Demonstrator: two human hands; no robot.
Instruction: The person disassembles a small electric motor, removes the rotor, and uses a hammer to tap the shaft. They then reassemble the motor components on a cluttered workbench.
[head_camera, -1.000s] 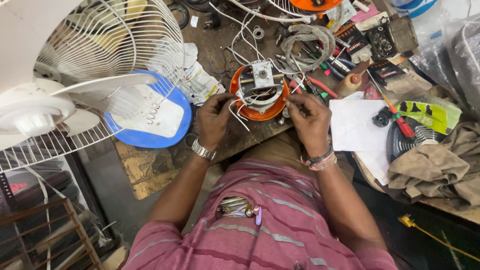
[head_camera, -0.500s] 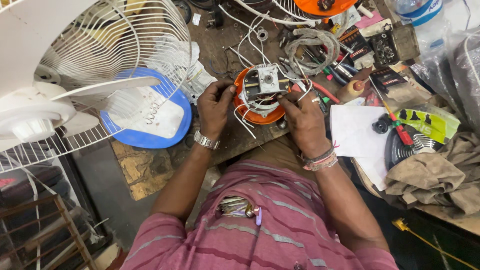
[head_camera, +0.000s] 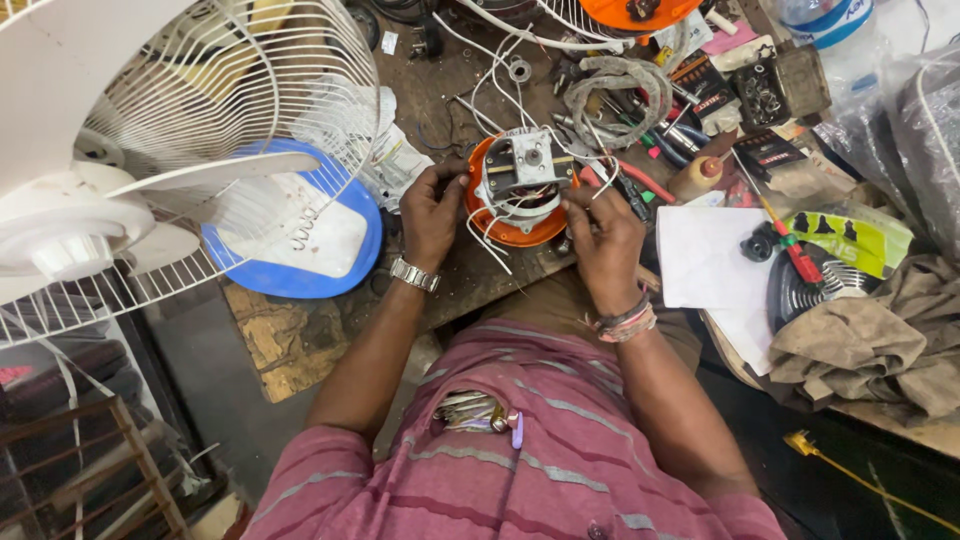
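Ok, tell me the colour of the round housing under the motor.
Orange housing, clearest in the head view.

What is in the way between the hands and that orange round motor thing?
Nothing visible. The left hand already grips the left edge of the orange motor housing, and the right hand touches its right side, among loose white wires.

Right hand slides down off the top of the grey metal fan motor on its orange round housing, now gripping beside it; left hand stays pressed opposite.
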